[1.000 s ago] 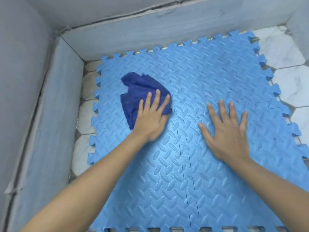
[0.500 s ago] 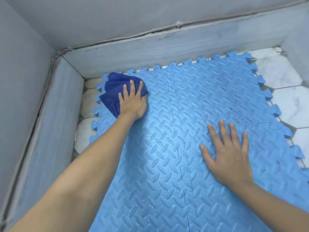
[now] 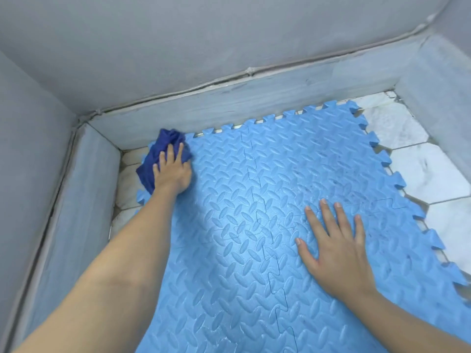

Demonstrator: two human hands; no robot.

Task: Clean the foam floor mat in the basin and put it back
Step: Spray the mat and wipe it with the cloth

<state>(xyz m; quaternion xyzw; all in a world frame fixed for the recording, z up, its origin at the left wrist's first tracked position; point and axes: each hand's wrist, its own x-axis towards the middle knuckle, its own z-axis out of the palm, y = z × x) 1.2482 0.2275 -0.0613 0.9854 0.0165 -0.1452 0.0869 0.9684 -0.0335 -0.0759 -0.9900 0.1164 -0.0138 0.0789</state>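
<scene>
A light blue foam floor mat [image 3: 254,200] of interlocking tiles with a ridged pattern lies flat on the basin floor. A dark blue cloth [image 3: 158,151] sits bunched on the mat's far left corner, against the back wall. My left hand [image 3: 173,171] presses down on the cloth, fingers spread over it. My right hand [image 3: 334,248] lies flat and open on the mat's right half, palm down, holding nothing. Faint dark smudges mark the mat ahead of the right hand.
Grey walls [image 3: 254,103] box the basin in at the back, left [image 3: 76,212] and right. White marble floor tiles [image 3: 428,169] show to the right of the mat, and a narrow strip [image 3: 127,184] shows along its left edge.
My left hand has pushed the cloth from the mat's left middle up into the far left corner. The right hand stays flat in the same spot on the mat.
</scene>
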